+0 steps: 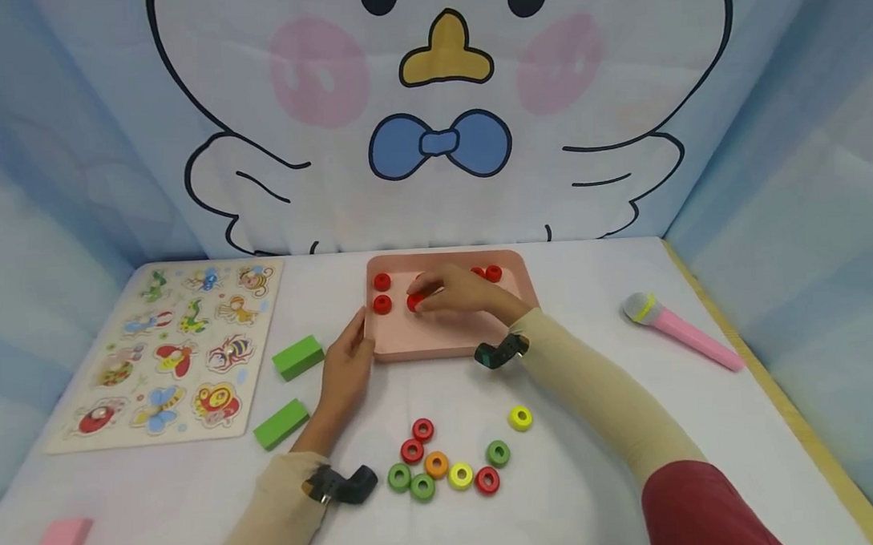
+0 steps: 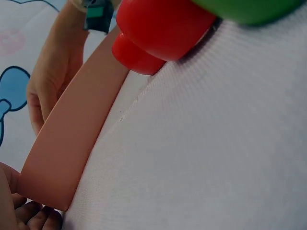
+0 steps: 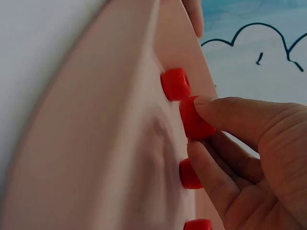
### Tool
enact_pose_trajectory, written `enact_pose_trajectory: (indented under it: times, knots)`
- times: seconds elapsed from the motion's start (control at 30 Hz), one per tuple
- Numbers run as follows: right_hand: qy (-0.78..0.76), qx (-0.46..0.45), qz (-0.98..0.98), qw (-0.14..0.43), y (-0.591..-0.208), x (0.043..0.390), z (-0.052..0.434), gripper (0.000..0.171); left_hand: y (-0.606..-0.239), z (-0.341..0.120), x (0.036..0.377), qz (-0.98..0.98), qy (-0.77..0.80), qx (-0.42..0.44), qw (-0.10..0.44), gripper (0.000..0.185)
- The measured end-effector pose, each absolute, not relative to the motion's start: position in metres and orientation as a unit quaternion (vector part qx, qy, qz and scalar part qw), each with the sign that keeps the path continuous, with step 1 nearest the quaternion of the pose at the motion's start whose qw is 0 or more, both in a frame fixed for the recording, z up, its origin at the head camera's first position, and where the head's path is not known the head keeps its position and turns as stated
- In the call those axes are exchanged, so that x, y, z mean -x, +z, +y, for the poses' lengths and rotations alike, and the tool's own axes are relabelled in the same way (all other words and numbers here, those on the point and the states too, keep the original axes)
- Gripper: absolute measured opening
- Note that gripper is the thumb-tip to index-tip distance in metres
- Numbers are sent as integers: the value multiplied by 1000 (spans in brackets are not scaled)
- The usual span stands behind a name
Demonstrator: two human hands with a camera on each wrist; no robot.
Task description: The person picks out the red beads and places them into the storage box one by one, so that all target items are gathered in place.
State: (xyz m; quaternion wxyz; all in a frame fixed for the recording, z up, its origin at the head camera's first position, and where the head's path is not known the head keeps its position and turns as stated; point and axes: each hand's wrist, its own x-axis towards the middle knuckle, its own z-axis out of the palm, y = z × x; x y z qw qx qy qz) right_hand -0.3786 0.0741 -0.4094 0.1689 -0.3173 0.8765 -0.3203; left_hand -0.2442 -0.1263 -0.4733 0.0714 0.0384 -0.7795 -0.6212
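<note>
Your right hand (image 1: 460,292) pinches a small red ring (image 3: 194,120) by its rim over the pink tray (image 1: 449,344), which your left hand (image 1: 346,364) steadies with relaxed fingers; the ring looks light, hard and smooth, so grip it firmly.

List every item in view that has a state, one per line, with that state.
Right hand: over the pink tray, pinching a red ring.
Pinched red ring: held between thumb and fingers, at the tray floor.
Left hand: fingers straight, resting against the tray's left edge.
Pink tray: flat on the table, several red rings inside.
Loose rings: lying flat on the cloth.
Pink microphone: lying on its side.
</note>
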Motion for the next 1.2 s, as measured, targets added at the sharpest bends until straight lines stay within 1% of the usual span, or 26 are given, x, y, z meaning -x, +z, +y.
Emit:
enact_pose_trajectory:
  times: [0.13, 0.27, 0.73, 0.93, 1.2]
  knots:
    - [-311, 295, 884, 186, -411, 394, 64, 37, -476, -127, 245, -779, -621, -36, 74, 54]
    - [-311, 278, 888, 194, -408, 400, 58, 36, -476, -128, 245, -774, -627, -31, 79, 54]
    - [-319, 314, 880, 161, -422, 405, 65, 30, -475, -127, 245, -767, -636, -29, 74, 54]
    - [-333, 304, 881, 145, -425, 399, 67, 31, -473, -125, 244, -767, -637, -33, 75, 53]
    - [-339, 295, 882, 142, -426, 399, 67, 32, -473, -126, 244, -762, -642, -29, 78, 53]
